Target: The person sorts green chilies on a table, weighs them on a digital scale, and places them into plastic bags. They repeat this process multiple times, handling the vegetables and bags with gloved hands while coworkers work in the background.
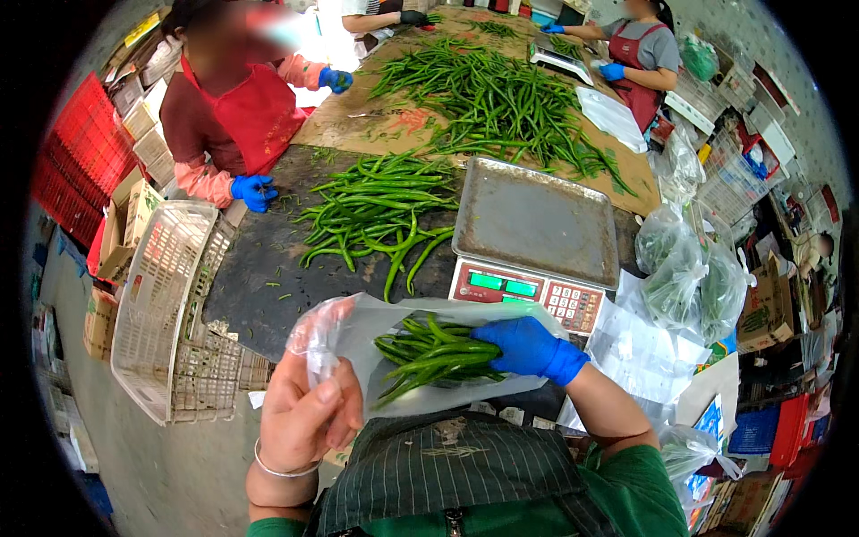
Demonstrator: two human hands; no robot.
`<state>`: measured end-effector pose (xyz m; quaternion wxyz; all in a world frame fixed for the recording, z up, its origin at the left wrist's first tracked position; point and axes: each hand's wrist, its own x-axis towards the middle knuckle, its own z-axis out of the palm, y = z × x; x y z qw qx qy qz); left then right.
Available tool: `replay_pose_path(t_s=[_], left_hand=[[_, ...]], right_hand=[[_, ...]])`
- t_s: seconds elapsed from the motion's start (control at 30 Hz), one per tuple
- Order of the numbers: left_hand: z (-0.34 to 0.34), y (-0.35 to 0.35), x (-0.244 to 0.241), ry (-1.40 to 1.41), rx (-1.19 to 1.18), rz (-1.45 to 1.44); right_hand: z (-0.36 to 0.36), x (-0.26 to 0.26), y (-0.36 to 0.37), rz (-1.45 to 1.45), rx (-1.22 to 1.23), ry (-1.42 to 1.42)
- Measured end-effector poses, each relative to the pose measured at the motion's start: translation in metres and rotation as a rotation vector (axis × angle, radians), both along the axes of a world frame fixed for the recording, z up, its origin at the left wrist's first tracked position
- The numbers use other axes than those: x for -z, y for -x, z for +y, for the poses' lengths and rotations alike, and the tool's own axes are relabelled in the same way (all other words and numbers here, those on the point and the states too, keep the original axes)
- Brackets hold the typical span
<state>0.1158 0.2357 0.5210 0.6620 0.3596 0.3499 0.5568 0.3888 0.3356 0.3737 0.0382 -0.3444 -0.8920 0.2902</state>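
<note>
Bare but for a bracelet, my left hand (305, 396) grips the left end of a clear plastic bag (392, 309), with some film over its fingers. My right hand (527, 349), in a blue glove, is shut on a bunch of long green chili peppers (436, 352) inside the bag. Just beyond the bag stands a digital scale (530, 292) with a bare, stained metal pan (540, 218). A pile of green peppers (376, 201) lies left of the scale on the dark tabletop (262, 268).
A larger pepper heap (490, 94) covers the cardboard farther back. Flat plastic bags (631, 349) and filled, tied bags (674, 268) lie at the right. A white plastic crate (161, 302) stands left. Gloved co-workers stand around the table, one (235, 114) at the left in a red apron.
</note>
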Motion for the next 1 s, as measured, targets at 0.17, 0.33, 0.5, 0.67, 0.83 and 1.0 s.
replay_pose_path(t_s=[0.17,0.33,0.5,0.67,0.83,1.0], left_hand=[[-0.002,-0.001,0.000,0.047,0.065,0.002],[-0.006,-0.003,-0.004,0.027,0.080,-0.035],[-0.001,0.003,0.000,0.067,0.017,-0.082],[0.009,0.007,-0.005,0.032,-0.007,-0.178],[-0.002,-0.004,-0.031,-0.012,-0.107,-0.107],[0.003,-0.002,-0.015,0.077,-0.007,0.051]], right_hand=[[-0.004,-0.015,0.005,0.107,0.002,0.187],[0.018,-0.008,0.012,0.020,0.120,0.516],[0.006,0.024,-0.007,0.085,0.425,0.309],[-0.007,-0.067,-0.024,-0.143,0.422,-0.017],[-0.029,-0.131,-0.044,-0.151,0.457,-0.336],[-0.030,-0.106,-0.056,-0.306,0.372,-0.325]])
